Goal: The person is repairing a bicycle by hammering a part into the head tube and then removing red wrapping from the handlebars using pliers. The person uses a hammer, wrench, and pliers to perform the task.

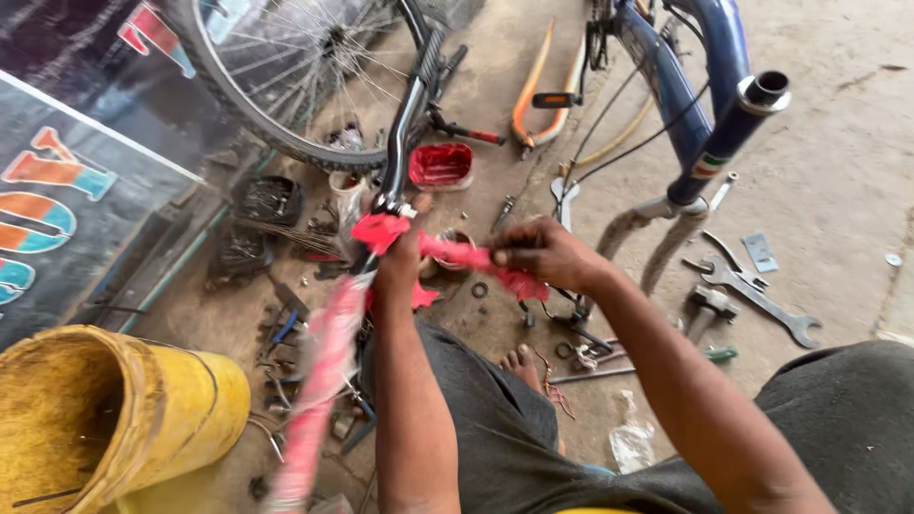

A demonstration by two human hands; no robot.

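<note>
Pink wrap (pixel 466 255), both hands gripping, yellow bucket (pixel 143 409)

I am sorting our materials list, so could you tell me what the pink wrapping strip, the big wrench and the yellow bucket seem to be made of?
Pink wrapping strip: probably thin plastic film; it crumples and stretches taut between the left hand and right hand.
Wrench: bare grey metal, dull sheen.
Yellow bucket: likely plastic, matte, with a grimy inside.
</note>
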